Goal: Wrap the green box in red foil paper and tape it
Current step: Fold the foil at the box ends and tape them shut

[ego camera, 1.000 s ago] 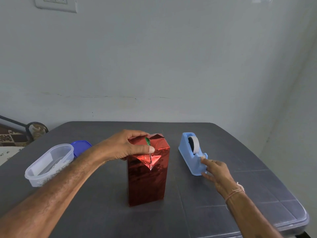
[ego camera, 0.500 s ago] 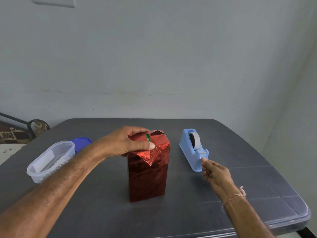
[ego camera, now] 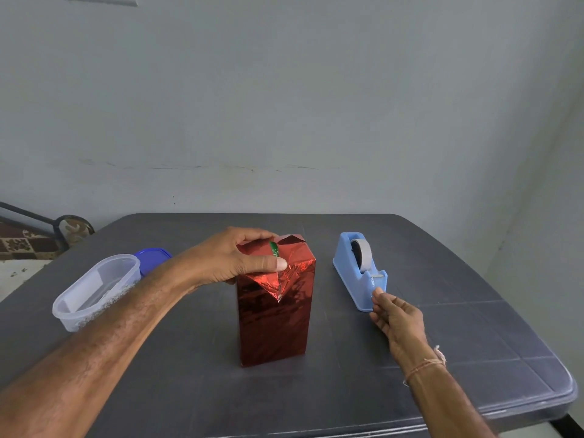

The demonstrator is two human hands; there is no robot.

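At the far left of the dark grey surface (ego camera: 196, 390) lies a clear plastic container (ego camera: 94, 290) with a blue lid (ego camera: 154, 259) just behind it, both well clear of the work. The left hand (ego camera: 235, 259) is curled over the top of the standing box wrapped in red foil paper (ego camera: 273, 324), fingers behind and thumb pressing the folded triangular flap (ego camera: 271, 282) down against the front face. A sliver of the green box (ego camera: 274, 249) shows at the top where the folds do not quite meet. The package stands upright near the middle of the surface, between the container and the blue tape dispenser (ego camera: 358, 275). The right hand (ego camera: 396, 319) is at the dispenser's cutter end, thumb and forefinger pinched together at the tape's free end; the strip itself is too faint to make out clearly. The step in hand appears to be drawing off a piece of tape to fix the top flap. To do it well, the left thumb should likely keep firm pressure on the flap so the springy foil does not lift, while the right hand pulls the tape out and tears it downward against the blade. The dispenser could shift if the pull is sideways. Tucking the folds closer first would probably hide the green gap before the tape seals it.
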